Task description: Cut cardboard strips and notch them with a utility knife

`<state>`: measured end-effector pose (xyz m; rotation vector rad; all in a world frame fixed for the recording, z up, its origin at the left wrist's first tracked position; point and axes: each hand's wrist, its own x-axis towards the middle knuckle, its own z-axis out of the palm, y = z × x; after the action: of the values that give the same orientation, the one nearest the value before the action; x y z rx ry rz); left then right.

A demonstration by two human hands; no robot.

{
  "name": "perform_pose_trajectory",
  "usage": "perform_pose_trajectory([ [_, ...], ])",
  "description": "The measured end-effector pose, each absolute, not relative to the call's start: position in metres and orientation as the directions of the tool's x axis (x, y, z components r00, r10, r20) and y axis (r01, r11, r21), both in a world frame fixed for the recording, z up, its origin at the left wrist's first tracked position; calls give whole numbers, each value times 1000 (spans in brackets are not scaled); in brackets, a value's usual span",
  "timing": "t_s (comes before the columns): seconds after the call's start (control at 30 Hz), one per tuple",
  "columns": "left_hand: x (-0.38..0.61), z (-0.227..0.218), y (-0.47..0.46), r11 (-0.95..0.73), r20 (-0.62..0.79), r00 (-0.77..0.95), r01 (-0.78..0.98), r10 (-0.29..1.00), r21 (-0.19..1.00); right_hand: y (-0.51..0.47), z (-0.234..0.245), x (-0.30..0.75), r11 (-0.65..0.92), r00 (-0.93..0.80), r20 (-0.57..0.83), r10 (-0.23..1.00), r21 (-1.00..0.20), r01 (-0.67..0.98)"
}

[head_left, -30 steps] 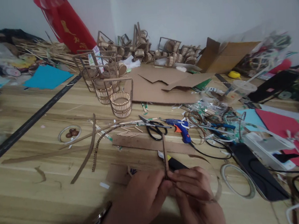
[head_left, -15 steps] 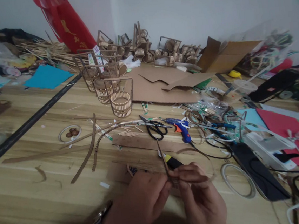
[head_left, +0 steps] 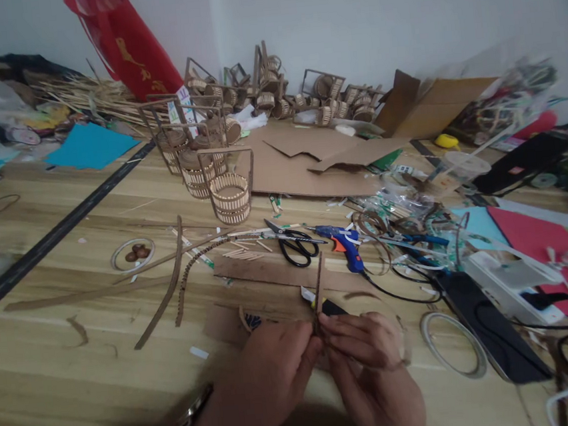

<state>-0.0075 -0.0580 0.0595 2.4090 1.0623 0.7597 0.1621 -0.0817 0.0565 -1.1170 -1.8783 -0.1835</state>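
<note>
A thin brown strip (head_left: 319, 278) stands up between the fingertips of both my hands, its free end pointing away from me. My left hand (head_left: 273, 365) pinches it from the left, fingers curled. From the right, my right hand (head_left: 373, 358) closes on the same strip with thumb and fingers; the lower part of the strip is hidden. Just beyond lies a black-and-yellow cutter (head_left: 330, 307), partly covered by the strip. Black-handled scissors (head_left: 296, 246) and a blue glue gun (head_left: 345, 240) rest farther off. Near my left hand is a cardboard piece with dark print (head_left: 224, 326).
Small slatted wooden buckets (head_left: 231, 201) with tall handles stand past the loose strips (head_left: 164, 301). A ring holding brown beads (head_left: 132, 254) lies left. To the right are a tape roll (head_left: 453, 344), a phone (head_left: 493, 327), a power strip (head_left: 509, 282) and cables.
The strip has swung from leaning left to leaning slightly right. My right fingers have shifted a little left. Another person's hand at the left edge has gone out of view.
</note>
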Motion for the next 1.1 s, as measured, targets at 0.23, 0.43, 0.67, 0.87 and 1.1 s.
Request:
perform_pose_trajectory([
  [0.23, -9, 58, -58, -682, 356, 601, 494, 716, 539, -86, 52, 162, 591, -93, 747, 659, -437, 678],
  [0.43, -10, 63, -57, -681, 372, 602, 435, 706, 589, -87, 53, 163, 576, -48, 735, 676, -488, 656],
  [0.67, -8, 63, -57, -628, 305, 576, 521, 759, 578, -83, 58, 163, 597, -166, 767, 619, -324, 734],
  [0.87, -7, 63, -56, -645, 308, 584, 551, 752, 530, -82, 53, 164, 566, -170, 773, 611, -276, 777],
  [1.1, -8, 64, -58, -655, 305, 593, 568, 745, 498, -83, 52, 159, 552, -106, 782, 614, -329, 766],
])
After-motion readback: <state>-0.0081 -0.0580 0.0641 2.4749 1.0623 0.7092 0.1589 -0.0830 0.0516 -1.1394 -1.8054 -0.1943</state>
